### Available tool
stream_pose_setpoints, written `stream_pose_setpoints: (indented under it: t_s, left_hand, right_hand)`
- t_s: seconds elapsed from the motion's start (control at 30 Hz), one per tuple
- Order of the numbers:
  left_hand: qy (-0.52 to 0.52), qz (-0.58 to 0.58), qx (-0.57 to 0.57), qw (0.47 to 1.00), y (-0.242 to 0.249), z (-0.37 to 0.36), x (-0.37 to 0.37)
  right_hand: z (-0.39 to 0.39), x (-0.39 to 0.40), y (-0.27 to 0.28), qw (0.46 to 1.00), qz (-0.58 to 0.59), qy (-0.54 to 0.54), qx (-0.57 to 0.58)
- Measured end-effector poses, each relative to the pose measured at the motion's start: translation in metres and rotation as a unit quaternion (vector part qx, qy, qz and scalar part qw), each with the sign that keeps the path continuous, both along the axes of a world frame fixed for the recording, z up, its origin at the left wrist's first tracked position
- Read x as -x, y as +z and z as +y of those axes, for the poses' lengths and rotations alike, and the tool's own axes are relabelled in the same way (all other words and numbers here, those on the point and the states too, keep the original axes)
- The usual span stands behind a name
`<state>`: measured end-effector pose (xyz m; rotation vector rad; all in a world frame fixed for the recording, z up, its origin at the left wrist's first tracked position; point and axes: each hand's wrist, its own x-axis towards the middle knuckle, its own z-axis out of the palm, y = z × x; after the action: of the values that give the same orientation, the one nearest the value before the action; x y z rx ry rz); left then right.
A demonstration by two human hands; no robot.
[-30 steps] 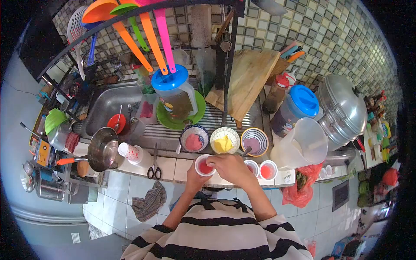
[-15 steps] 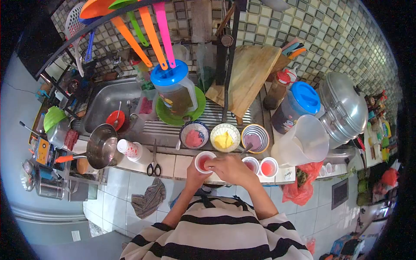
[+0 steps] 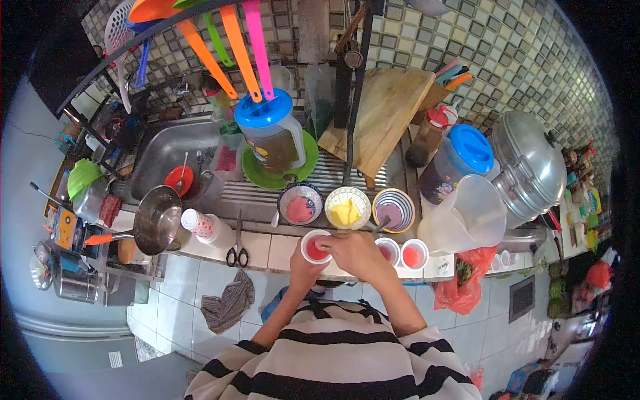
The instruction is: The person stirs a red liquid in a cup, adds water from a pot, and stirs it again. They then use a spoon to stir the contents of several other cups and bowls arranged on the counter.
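My left hand [image 3: 305,273] is wrapped round a white paper cup [image 3: 306,239] with pinkish-red contents, held at the counter's front edge. Over the cup's right rim, the fingers of my right hand [image 3: 361,256] are pinched together; what they hold is hidden. To the right stand two more white cups, one with dull pink contents [image 3: 388,249] and one with red [image 3: 414,254]. Behind my hands sit three patterned bowls: one with a pink mass [image 3: 299,209], one with yellow [image 3: 346,213], and one with purple [image 3: 395,217] and a spoon in it.
Scissors [image 3: 237,250], a stack of cups [image 3: 203,225] and a saucepan [image 3: 157,220] are on the left. A clear pitcher [image 3: 473,213] stands on the right. On the sink's drainboard a blue-lidded jug [image 3: 273,143] rests on a green plate [image 3: 251,170].
The cup and my left hand have shifted very slightly. My right fingers stay at the cup's rim, with a small change of pose. Nothing else has moved noticeably.
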<state>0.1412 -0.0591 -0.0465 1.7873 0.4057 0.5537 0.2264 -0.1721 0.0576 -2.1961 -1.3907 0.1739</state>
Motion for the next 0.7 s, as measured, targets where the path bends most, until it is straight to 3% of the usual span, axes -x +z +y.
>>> stream_pose_setpoints:
  t_s: [0.07, 0.13, 0.23, 0.33, 0.43, 0.7]
  left_hand:
    - [-0.021, 0.017, -0.004, 1.0, -0.01, 0.004, 0.0]
    - [-0.018, 0.012, -0.005, 1.0, -0.012, 0.004, 0.001]
    - [-0.002, 0.004, -0.008, 1.0, -0.003, -0.002, 0.0]
    - [0.005, -0.004, -0.01, 1.0, -0.006, -0.002, 0.001]
    - [-0.01, -0.003, -0.003, 1.0, -0.01, 0.001, 0.002]
    - [-0.01, -0.001, 0.008, 1.0, -0.014, 0.0, 0.002]
  right_hand:
    - [0.0, 0.0, -0.005, 0.999, -0.024, 0.021, -0.041]
    - [-0.004, -0.001, -0.009, 0.999, 0.028, 0.046, 0.003]
    - [-0.003, -0.003, 0.002, 0.999, 0.02, -0.006, 0.026]
    - [0.001, -0.001, -0.001, 1.0, -0.004, 0.007, -0.023]
    - [-0.003, 0.0, -0.009, 0.998, 0.022, 0.044, 0.03]
    - [-0.003, 0.001, -0.008, 1.0, 0.01, 0.022, -0.006]
